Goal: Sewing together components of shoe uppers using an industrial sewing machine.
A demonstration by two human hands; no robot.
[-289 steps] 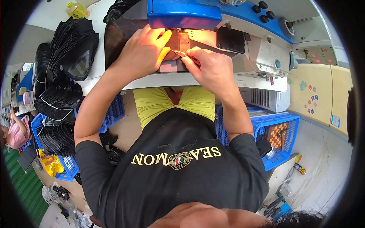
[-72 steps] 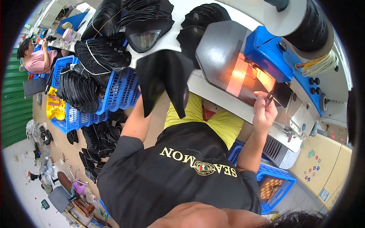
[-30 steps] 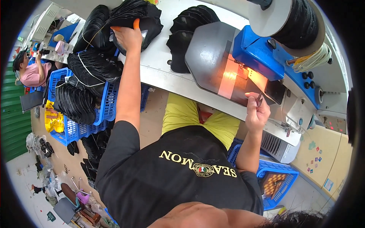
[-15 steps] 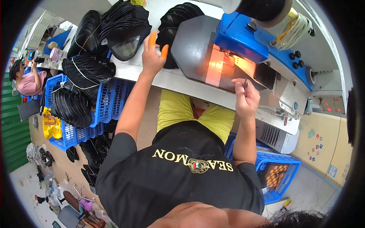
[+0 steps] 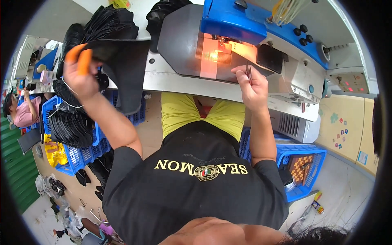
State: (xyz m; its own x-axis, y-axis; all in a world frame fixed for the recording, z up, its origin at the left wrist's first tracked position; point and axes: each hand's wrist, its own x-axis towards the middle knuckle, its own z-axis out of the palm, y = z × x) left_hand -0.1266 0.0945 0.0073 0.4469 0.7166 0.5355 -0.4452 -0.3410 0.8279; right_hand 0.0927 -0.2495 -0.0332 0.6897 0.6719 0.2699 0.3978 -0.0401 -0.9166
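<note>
My left hand point(image 5: 81, 77), blurred by motion and with orange covers on two fingers, grips a black shoe upper piece point(image 5: 130, 65). This curved, flexible piece hangs over the table's front edge, left of the sewing machine. My right hand point(image 5: 255, 87) is closed around small thread snips point(image 5: 248, 73), tips pointing up, in front of the machine's plate. The blue sewing machine point(image 5: 232, 24) has its lamp lit over the needle area. Its dark grey work plate point(image 5: 177, 45) carries no upper.
Stacks of black pieces point(image 5: 110, 26) lie at the back left, and another stack point(image 5: 163, 16) stands behind the plate. Bundled pieces point(image 5: 71, 128) fill a blue crate point(image 5: 75, 153) at left. A second blue crate point(image 5: 304, 185) sits at lower right. Far left, another person point(image 5: 26, 110) sits.
My left hand has swung left and nearer, now with a black shoe upper piece in it; before, it was empty beside the stack. My right hand keeps the snips. The view has shifted slightly.
</note>
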